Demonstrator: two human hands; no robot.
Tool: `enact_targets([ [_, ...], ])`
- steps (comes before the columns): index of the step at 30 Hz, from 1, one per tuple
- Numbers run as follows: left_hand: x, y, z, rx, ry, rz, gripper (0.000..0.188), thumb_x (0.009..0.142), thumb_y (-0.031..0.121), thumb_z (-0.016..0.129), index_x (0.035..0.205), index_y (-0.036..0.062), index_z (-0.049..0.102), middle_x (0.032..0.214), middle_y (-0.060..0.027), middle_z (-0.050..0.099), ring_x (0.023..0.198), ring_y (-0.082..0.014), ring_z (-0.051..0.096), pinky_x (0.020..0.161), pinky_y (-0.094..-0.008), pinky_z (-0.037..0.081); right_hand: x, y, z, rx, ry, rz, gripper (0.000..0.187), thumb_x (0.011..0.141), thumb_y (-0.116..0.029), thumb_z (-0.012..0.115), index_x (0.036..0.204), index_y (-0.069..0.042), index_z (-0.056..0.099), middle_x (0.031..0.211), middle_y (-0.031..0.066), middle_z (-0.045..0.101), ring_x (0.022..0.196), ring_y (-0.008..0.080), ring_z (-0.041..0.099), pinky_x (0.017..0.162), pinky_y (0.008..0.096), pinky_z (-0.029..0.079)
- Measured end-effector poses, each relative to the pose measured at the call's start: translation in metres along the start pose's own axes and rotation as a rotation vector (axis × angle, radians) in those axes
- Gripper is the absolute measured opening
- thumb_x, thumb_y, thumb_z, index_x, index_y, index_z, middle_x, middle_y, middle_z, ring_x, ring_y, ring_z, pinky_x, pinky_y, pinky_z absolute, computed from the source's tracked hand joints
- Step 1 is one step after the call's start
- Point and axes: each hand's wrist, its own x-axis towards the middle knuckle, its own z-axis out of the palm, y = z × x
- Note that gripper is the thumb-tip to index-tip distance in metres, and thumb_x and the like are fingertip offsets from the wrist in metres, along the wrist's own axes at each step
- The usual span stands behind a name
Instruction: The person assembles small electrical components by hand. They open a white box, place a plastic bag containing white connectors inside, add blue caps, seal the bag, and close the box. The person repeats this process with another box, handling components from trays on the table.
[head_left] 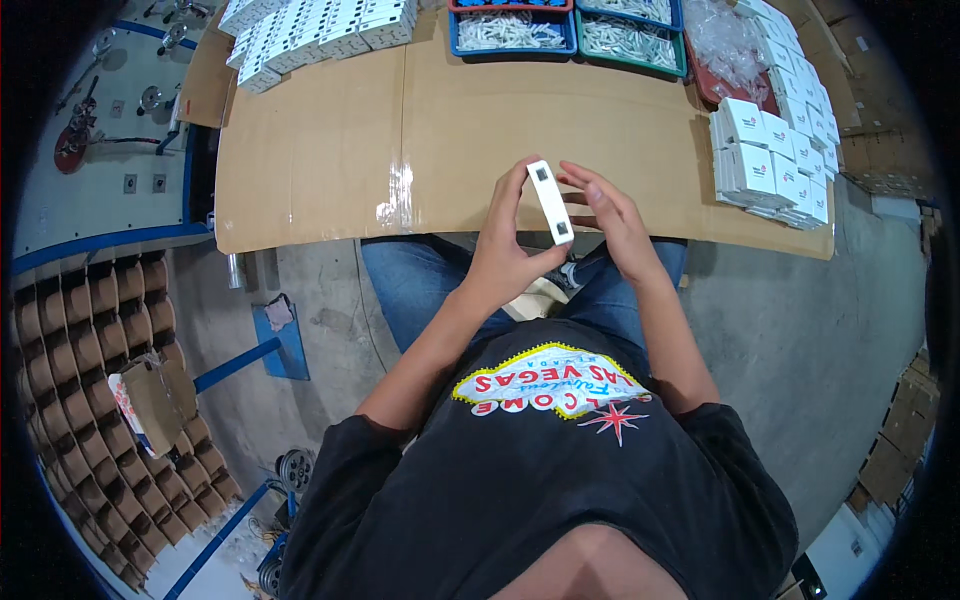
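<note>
My left hand [505,245] grips a small white box [549,203] by its ends, with the thumb at the near end and the fingers at the far end. A narrow side of the box faces up and bears two dark square marks. Just right of it is my right hand [615,222], fingers apart and slightly bent. Its fingertips come close to the box; whether any of them touches it I cannot tell. Both hands are over the near edge of the cardboard-covered table [310,170], above my lap.
Rows of white boxes [320,30] stand at the far left. Blue tray [510,52] and green tray [630,62] hold small white parts. At right are stacked white boxes [765,160] and clear plastic bags [722,45] on a red tray. A partitioned carton [100,330] lies at lower left.
</note>
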Motion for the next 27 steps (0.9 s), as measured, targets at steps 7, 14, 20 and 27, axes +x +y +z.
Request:
enact_targets([
  [7,-0.010,0.006,0.007,-0.167,0.016,-0.047,0.094,0.077,0.016,0.076,0.158,0.0116,0.028,0.155,-0.0152,0.038,0.141,-0.0326,0.042,0.115,-0.0461,0.036,0.003,-0.002,0.012,-0.034,0.007,-0.189,0.045,0.098,-0.015,0.066,0.138,0.000,0.056,0.125,0.0097,0.065,0.112,0.0173,0.062,0.093,0.0314,0.052],
  [14,-0.006,0.018,0.006,-1.126,0.001,-0.767,0.051,0.104,0.057,0.045,0.134,0.0153,0.050,0.118,-0.0059,0.060,0.100,-0.0213,0.064,0.091,-0.0409,0.052,-0.001,0.008,0.020,-0.410,-0.032,-0.497,0.055,0.083,-0.015,0.078,0.133,0.000,0.060,0.130,0.0147,0.067,0.110,0.0224,0.069,0.092,0.0365,0.057],
  [20,-0.005,0.007,0.016,-0.963,0.236,-0.824,0.046,0.102,0.055,0.049,0.123,0.0144,0.056,0.101,-0.0015,0.059,0.096,-0.0147,0.060,0.086,-0.0353,0.050,-0.006,0.023,0.038,-0.651,0.050,-0.525,0.050,0.087,-0.012,0.071,0.133,0.002,0.060,0.127,0.0208,0.067,0.101,0.0310,0.072,0.081,0.0356,0.059],
  [27,-0.009,-0.007,0.020,-0.914,0.355,-0.799,0.044,0.101,0.053,0.052,0.115,0.0128,0.060,0.095,0.0009,0.060,0.091,-0.0118,0.059,0.084,-0.0311,0.049,-0.006,0.030,0.056,-0.803,0.112,-0.677,0.047,0.094,-0.007,0.061,0.138,0.005,0.054,0.120,0.0240,0.069,0.086,0.0337,0.073,0.074,0.0403,0.058],
])
